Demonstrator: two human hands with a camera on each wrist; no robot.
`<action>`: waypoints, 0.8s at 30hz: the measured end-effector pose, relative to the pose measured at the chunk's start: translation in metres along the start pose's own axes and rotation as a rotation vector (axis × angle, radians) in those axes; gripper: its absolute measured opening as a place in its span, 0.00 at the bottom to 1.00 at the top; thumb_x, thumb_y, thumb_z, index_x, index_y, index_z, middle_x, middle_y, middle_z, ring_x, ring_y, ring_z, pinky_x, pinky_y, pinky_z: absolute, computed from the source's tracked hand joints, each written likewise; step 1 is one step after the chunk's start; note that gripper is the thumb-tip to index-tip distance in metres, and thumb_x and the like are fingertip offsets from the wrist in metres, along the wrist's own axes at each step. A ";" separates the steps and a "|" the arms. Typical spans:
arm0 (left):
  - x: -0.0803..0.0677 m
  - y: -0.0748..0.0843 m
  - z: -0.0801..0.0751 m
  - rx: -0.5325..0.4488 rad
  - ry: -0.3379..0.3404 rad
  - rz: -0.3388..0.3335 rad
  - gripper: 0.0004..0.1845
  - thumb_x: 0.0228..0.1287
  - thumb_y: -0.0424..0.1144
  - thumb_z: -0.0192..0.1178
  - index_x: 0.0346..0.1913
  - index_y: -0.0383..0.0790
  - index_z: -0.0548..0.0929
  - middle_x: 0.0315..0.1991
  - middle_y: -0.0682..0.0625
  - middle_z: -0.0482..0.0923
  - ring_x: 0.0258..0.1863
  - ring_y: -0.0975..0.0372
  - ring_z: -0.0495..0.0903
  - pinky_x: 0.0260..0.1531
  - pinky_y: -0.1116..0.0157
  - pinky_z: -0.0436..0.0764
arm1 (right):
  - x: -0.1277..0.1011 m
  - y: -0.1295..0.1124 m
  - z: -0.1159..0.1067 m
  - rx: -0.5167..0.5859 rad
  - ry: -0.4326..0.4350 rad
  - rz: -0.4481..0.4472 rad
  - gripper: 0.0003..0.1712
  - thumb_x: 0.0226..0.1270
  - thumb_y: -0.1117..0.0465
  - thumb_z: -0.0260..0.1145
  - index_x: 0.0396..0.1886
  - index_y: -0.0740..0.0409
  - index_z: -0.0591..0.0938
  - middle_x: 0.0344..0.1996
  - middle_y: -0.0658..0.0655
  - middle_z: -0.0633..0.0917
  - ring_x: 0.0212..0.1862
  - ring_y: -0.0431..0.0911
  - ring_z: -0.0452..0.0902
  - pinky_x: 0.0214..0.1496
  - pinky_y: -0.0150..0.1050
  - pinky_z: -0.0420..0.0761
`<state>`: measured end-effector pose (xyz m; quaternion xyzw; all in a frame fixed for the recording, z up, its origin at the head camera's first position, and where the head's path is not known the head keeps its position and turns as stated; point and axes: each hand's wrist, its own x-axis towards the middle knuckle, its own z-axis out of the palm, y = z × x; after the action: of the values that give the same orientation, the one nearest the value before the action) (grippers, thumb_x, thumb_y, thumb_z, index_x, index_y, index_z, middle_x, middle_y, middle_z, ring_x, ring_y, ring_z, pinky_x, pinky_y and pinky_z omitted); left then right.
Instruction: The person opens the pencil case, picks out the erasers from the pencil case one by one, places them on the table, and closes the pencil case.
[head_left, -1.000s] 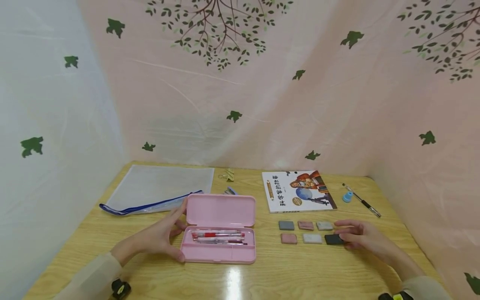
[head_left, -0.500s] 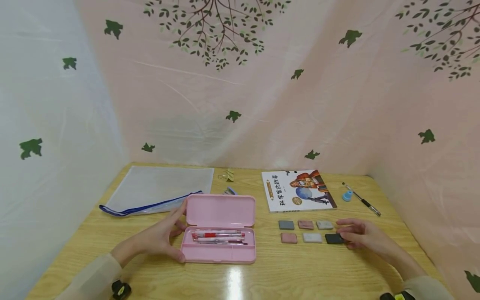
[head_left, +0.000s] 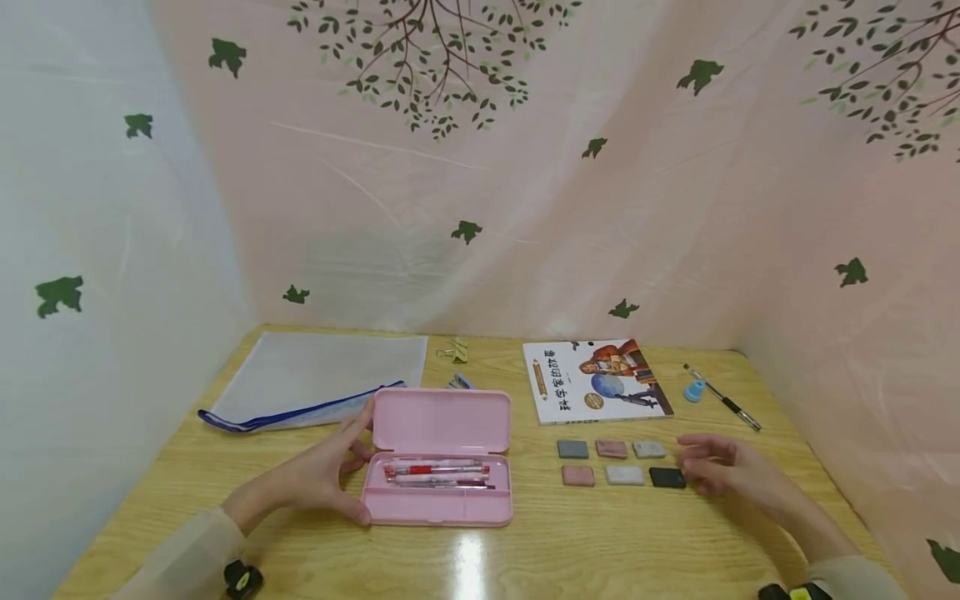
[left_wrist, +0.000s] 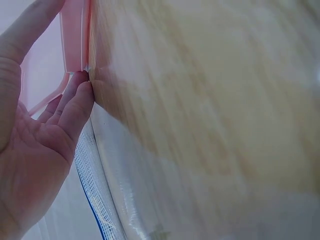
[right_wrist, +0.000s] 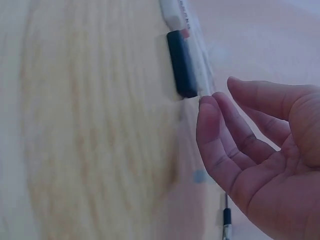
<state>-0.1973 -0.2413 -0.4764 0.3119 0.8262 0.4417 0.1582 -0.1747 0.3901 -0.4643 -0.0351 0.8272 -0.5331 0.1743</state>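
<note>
A pink pencil case [head_left: 442, 504] lies with its lid [head_left: 442, 422] raised back; several red, white and clear pens [head_left: 438, 472] fill its rear compartment. My left hand [head_left: 318, 477] holds its left side, thumb at the front corner and fingers by the lid. In the left wrist view, fingertips touch the pink edge [left_wrist: 75, 40]. My right hand [head_left: 723, 471] hovers just right of a black eraser [head_left: 667, 477], fingers loosely bent and holding nothing. The right wrist view shows a small gap between fingertips and the black eraser [right_wrist: 181, 65]. Two rows of erasers include grey [head_left: 573, 450], pink [head_left: 577, 477] and white ones [head_left: 625, 476].
A book [head_left: 600, 382] lies behind the erasers. A blue cone-shaped piece [head_left: 694, 392] and a black pen [head_left: 731, 406] are at the right. A mesh zip pouch [head_left: 330, 367], a gold binder clip [head_left: 456, 350] and a bluish object [head_left: 461, 382] sit behind the case.
My right hand has let go of the black eraser and drawn slightly right, leaving it at the end of the front row. My left hand stays on the pencil case.
</note>
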 end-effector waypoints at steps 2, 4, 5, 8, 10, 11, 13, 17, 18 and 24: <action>0.000 0.001 -0.001 -0.001 0.002 0.000 0.79 0.43 0.47 0.84 0.81 0.49 0.27 0.72 0.41 0.52 0.58 0.51 0.73 0.64 0.53 0.75 | 0.000 -0.007 0.002 -0.024 0.020 -0.014 0.35 0.73 0.58 0.67 0.70 0.73 0.67 0.54 0.66 0.82 0.46 0.46 0.83 0.44 0.42 0.88; 0.000 0.002 -0.001 0.004 0.004 -0.001 0.79 0.43 0.47 0.84 0.81 0.48 0.28 0.72 0.41 0.52 0.59 0.51 0.73 0.64 0.53 0.75 | 0.001 -0.017 0.005 -0.044 0.021 -0.054 0.35 0.73 0.58 0.67 0.71 0.72 0.67 0.55 0.70 0.80 0.48 0.48 0.84 0.45 0.43 0.89; 0.000 0.002 -0.001 0.007 0.005 -0.001 0.79 0.43 0.47 0.84 0.81 0.48 0.28 0.73 0.41 0.52 0.59 0.51 0.73 0.64 0.53 0.75 | 0.002 -0.023 0.007 -0.050 0.022 -0.065 0.35 0.74 0.58 0.67 0.72 0.71 0.67 0.56 0.71 0.79 0.49 0.50 0.84 0.46 0.44 0.89; 0.000 0.001 -0.001 0.012 0.006 -0.005 0.79 0.43 0.48 0.84 0.81 0.49 0.28 0.73 0.41 0.51 0.59 0.52 0.73 0.64 0.54 0.75 | 0.006 -0.044 0.018 -0.047 -0.019 -0.112 0.36 0.75 0.58 0.65 0.74 0.69 0.64 0.59 0.74 0.77 0.51 0.57 0.84 0.48 0.48 0.88; 0.000 0.000 0.000 0.014 0.007 -0.004 0.79 0.43 0.48 0.84 0.81 0.50 0.27 0.73 0.41 0.51 0.59 0.52 0.73 0.64 0.54 0.75 | 0.010 -0.058 0.028 -0.031 -0.063 -0.129 0.36 0.75 0.59 0.65 0.76 0.65 0.63 0.61 0.75 0.75 0.54 0.60 0.82 0.51 0.50 0.87; 0.000 0.000 0.000 0.013 0.008 -0.004 0.79 0.43 0.48 0.84 0.81 0.50 0.27 0.73 0.41 0.52 0.59 0.52 0.73 0.64 0.54 0.75 | 0.013 -0.065 0.033 -0.030 -0.088 -0.143 0.36 0.75 0.59 0.65 0.77 0.64 0.63 0.61 0.75 0.74 0.55 0.60 0.81 0.52 0.50 0.87; 0.000 -0.001 0.001 0.008 0.009 -0.004 0.79 0.43 0.47 0.84 0.81 0.51 0.27 0.72 0.42 0.52 0.59 0.52 0.73 0.65 0.53 0.74 | 0.019 -0.075 0.045 -0.007 -0.139 -0.164 0.37 0.75 0.59 0.65 0.78 0.61 0.61 0.63 0.75 0.73 0.58 0.60 0.80 0.55 0.49 0.86; -0.001 -0.002 0.001 -0.004 0.011 -0.004 0.78 0.44 0.46 0.84 0.81 0.52 0.27 0.70 0.42 0.54 0.59 0.52 0.73 0.64 0.51 0.74 | 0.033 -0.091 0.069 -0.028 -0.218 -0.226 0.41 0.72 0.60 0.68 0.80 0.55 0.59 0.64 0.74 0.73 0.55 0.61 0.82 0.55 0.45 0.86; -0.001 -0.002 0.001 -0.008 0.011 -0.004 0.78 0.44 0.46 0.84 0.81 0.52 0.27 0.70 0.42 0.54 0.60 0.52 0.73 0.64 0.50 0.74 | 0.037 -0.094 0.076 -0.032 -0.234 -0.231 0.43 0.72 0.60 0.69 0.80 0.53 0.58 0.64 0.73 0.73 0.54 0.60 0.82 0.55 0.43 0.85; 0.000 0.000 0.001 -0.015 0.010 0.000 0.78 0.44 0.45 0.84 0.81 0.53 0.27 0.70 0.42 0.54 0.61 0.51 0.73 0.65 0.50 0.73 | 0.057 -0.106 0.118 0.003 -0.335 -0.201 0.53 0.68 0.60 0.73 0.83 0.45 0.51 0.67 0.70 0.72 0.51 0.57 0.84 0.52 0.40 0.84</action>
<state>-0.1968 -0.2413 -0.4772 0.3083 0.8237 0.4495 0.1564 -0.2031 0.2279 -0.4281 -0.2054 0.7781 -0.5358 0.2556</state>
